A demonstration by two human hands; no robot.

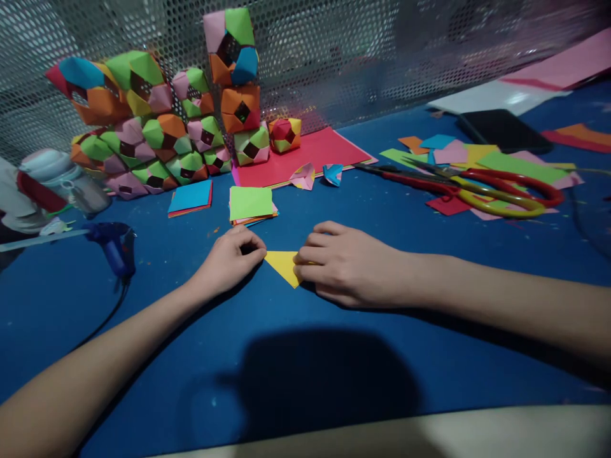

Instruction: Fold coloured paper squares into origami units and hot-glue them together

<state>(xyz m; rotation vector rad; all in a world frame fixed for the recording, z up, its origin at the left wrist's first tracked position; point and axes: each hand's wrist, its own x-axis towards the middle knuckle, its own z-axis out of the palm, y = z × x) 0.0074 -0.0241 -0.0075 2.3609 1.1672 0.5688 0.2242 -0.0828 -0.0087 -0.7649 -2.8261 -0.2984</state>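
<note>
A yellow folded paper triangle (283, 264) lies on the blue table (305, 356) between my hands. My left hand (232, 259) is curled, its fingertips pinching the triangle's left corner. My right hand (346, 265) lies over the triangle's right side, fingers pressed down on it and hiding that part. Just beyond my hands sits a small stack of square papers with a green sheet on top (251, 203).
Stacked multicoloured origami cubes (157, 121) stand at the back left against a perforated metal wall. Nearby are a blue paper stack (191, 197), a red sheet (305, 156), red and yellow-handled scissors (477, 181), paper scraps, a black phone (501, 129), and a blue glue gun (112, 245).
</note>
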